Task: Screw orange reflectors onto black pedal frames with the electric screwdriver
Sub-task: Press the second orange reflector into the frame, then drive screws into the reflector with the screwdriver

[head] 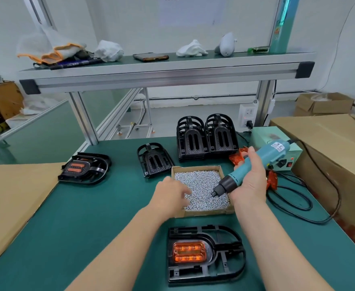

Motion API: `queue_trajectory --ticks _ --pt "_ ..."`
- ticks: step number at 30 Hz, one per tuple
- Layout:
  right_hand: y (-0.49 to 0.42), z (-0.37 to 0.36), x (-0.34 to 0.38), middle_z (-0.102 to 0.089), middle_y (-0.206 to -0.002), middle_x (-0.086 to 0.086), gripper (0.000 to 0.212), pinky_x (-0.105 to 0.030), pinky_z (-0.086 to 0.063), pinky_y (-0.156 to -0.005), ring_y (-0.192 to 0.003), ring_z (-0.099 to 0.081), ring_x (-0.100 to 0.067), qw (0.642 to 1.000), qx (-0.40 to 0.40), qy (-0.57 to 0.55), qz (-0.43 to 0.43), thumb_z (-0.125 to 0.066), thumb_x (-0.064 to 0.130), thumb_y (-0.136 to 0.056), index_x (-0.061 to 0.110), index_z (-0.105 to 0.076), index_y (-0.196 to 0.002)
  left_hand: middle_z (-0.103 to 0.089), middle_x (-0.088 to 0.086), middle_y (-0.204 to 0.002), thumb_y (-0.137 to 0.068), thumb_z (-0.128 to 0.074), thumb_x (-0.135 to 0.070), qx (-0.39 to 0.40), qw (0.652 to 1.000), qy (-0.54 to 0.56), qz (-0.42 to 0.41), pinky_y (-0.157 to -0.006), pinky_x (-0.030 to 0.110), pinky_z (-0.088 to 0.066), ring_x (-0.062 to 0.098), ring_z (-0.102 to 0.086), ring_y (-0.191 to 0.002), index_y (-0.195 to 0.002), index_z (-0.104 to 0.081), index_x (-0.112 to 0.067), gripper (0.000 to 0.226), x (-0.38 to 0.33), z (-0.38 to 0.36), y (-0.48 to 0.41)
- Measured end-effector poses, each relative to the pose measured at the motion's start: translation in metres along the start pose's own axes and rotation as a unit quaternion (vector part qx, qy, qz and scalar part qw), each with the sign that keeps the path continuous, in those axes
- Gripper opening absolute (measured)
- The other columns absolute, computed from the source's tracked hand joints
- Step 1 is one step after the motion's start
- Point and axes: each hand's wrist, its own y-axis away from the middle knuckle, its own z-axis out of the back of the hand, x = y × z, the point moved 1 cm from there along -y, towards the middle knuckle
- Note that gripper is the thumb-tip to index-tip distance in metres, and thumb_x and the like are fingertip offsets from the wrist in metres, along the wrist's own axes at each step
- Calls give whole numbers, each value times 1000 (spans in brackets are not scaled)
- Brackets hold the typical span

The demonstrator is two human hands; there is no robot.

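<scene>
Here, right hand [249,182] round teal screwdriver [275,149], left hand [170,196] over silvery screws [201,182].

A black pedal frame [207,267] lies flat nearest me, an orange reflector [189,252] seated inside; more frames [207,141] stand stacked farther back. The teal electric screwdriver [256,166] slants tip-down.

- Three single black pedal frames [220,250] [96,170] [153,159] on the table [88,217].
- Two stacks [191,141] [221,137] of further frames (how many in each, I cannot tell).
- Two fitted orange reflectors [189,252] [76,167]; two loose ones [237,157] [272,179].
- One electric screwdriver [235,179].
- One box [195,168] of screws [201,185], too many to count.
</scene>
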Motion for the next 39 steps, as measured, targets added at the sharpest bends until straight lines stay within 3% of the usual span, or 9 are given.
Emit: queue_trajectory --ticks 2,8,12,15,19,23,30,34,39 --pt "1 1 -4 -64 -82 10 35 -24 -49 -70 -71 -60 -4 1000 -1 20 1 -80 34 -84 22 -67 -114 -69 -7 -105 -87 -69 -30 48 998 -42 -23 -90 32 -38 16 -49 -103 -114 -68 -33 27 -8 -6 -13" --pt "0 3 -13 -62 -65 13 20 -19 -50 -57 -58 -58 -3 998 -4 50 32 -81 25 -83 26 -65 -94 -71 -5 -90 -85 -65 -11 48 998 -17 -46 -80 26 -44 15 -61 -92 -85 -69 -20 9 -8 -13 -23" --pt "0 6 -14 -61 -65 14 20 -18 -49 -58 -55 -58 0 997 -14 59 46 -80 27 -84 27 -64 -95 -69 -9 -82 -86 -65 -10 -9 994 109 -16 -73 17 -41 9 -59 -80 -82 -72 -17 11 -4 -14 -13" --pt "1 6 -15 -60 -68 11 20 -20 -48 -60 -56 -57 0 996 -21 62 59 -80 27 -84 27 -63 -94 -69 -12 -82 -87 -66 -11 -68 970 232 30 -67 6 -41 0 -59 -76 -82 -72 -20 12 -5 -11 -2" --pt "3 5 -14 -60 -70 10 20 -22 -48 -63 -57 -58 -1 995 -27 64 70 -81 30 -83 26 -63 -93 -68 -10 -73 -85 -68 -10 -97 937 333 40 -63 9 -42 -3 -55 -63 -77 -69 -24 16 -8 -9 14" --pt "7 0 -12 -60 -65 13 19 -22 -50 -63 -58 -59 -2 995 -29 51 77 -80 27 -84 25 -63 -92 -72 -10 -78 -84 -72 -11 -98 924 367 50 -70 12 -50 4 -65 -75 -78 -72 -28 18 -8 -13 30" --pt "13 -3 -16 -55 -68 6 18 -13 -46 -48 -49 -55 1 993 -39 54 94 -77 22 -87 26 -60 -89 -72 -4 -80 -87 -69 -11 -117 925 348 95 -66 12 -47 12 -64 -77 -76 -69 -31 23 -9 -12 25" --pt "11 2 -15 -56 -71 5 18 -21 -48 -58 -51 -55 0 993 -47 57 92 -78 25 -85 26 -61 -90 -67 -7 -82 -91 -58 -9 -90 965 236 69 -69 17 -46 12 -61 -79 -82 -62 -23 17 -11 -16 22" --pt "8 6 -13 -57 -56 16 21 -26 -48 -67 -52 -57 1 992 -55 58 96 -79 30 -84 24 -61 -94 -64 -6 -91 -91 -49 -8 -42 995 94 -2 -79 29 -47 16 -56 -87 -87 -60 -19 16 -20 -22 23"
